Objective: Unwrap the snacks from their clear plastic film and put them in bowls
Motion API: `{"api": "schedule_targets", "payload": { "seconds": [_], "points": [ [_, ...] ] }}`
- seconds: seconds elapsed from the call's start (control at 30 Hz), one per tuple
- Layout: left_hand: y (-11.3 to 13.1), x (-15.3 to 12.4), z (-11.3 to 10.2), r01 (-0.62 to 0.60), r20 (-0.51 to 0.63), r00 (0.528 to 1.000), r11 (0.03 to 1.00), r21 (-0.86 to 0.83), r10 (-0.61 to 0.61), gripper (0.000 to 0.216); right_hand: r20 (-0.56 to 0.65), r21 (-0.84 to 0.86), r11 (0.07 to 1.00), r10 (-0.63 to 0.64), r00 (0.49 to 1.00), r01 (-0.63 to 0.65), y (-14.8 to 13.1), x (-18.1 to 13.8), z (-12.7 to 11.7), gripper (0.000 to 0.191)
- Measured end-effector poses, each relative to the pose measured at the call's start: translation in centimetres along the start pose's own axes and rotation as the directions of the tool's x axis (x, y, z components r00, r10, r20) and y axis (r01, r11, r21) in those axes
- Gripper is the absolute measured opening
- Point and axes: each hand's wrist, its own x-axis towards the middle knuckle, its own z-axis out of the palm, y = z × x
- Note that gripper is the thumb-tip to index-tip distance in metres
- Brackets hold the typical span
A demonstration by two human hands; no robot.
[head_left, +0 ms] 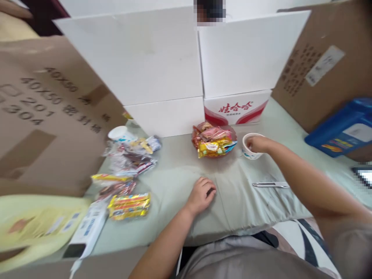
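Observation:
My right hand (258,144) reaches into a white paper cup (252,155) with blue marks, and its fingertips are hidden behind the rim. On the table cloth rests my left hand (202,195), its fingers curled in. A dark patch shows between thumb and forefinger; whether it is a thing or shadow is unclear. Between and beyond the hands stands a reddish bowl (222,155) heaped with wrapped snacks, a yellow packet (211,148) at its front. Silver tweezers (270,185) lie in front of the cup, near my right forearm.
At left lie several snack packets (129,206), clear wrappers (123,157) and another paper cup (120,133). A yellow jug (37,221) stands near left, a blue bottle (343,130) at right. White panels (162,58) and brown cartons (37,108) wall the table. A person's head shows beyond.

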Motion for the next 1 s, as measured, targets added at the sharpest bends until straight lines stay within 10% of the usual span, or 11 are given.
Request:
{"api": "schedule_targets", "payload": {
  "seconds": [0.17, 0.27, 0.53, 0.67, 1.0],
  "points": [
    [-0.4, -0.5, 0.0, 0.041, -0.035, 0.998, 0.998, -0.041, -0.042, 0.011, -0.221, -0.017, 0.999, 0.028, 0.975, -0.033, -0.2, -3.8, 0.1, 0.040],
    [-1.1, -0.2, -2.7, 0.119, -0.109, 0.988, 0.988, 0.094, -0.108, 0.016, -0.556, 0.033, 0.996, -0.049, 0.830, 0.081, 0.6, -7.9, 2.4, 0.042],
    [-7.2, 3.7, -19.9, 0.596, -0.541, 0.779, 0.641, 0.483, -0.317, 0.047, -0.603, 0.061, 0.973, -0.141, 0.785, 0.222, 4.8, -16.1, 13.0, 0.022],
    [-10.3, 5.3, -25.2, 0.660, -0.373, 0.710, 0.378, 0.649, -0.597, 0.067, -0.613, 0.017, 0.981, -0.142, 0.777, 0.193, 4.9, -17.0, 15.9, 0.027],
    [-7.7, 7.1, -20.0, 0.394, -0.174, 0.892, 0.530, 0.751, -0.418, 0.035, -0.616, -0.042, 0.999, -0.043, 0.787, 0.021, 2.4, -17.4, 15.6, 0.032]
  ]
}}
